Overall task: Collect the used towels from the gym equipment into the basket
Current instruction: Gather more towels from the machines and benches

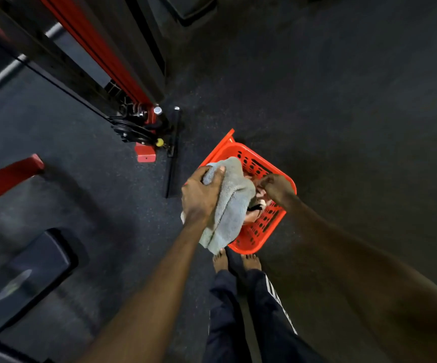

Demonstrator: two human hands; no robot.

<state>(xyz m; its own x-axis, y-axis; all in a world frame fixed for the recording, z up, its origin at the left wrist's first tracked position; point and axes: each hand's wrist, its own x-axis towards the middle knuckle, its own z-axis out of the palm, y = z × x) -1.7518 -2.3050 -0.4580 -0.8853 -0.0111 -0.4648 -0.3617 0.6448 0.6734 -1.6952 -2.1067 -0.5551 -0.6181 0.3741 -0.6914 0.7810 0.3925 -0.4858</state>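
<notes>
We are standing barefoot on dark gym floor, left hand (201, 195) clutching grey towel (227, 205) over near-left rim of orange basket (261, 226); right hand (275, 186) pinching pale cloth inside. Red cable machine (144, 119) standing far left.

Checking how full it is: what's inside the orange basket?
In the orange basket lies some pale pinkish cloth with a dark strip. The grey towel in the left hand covers the rest.
</notes>
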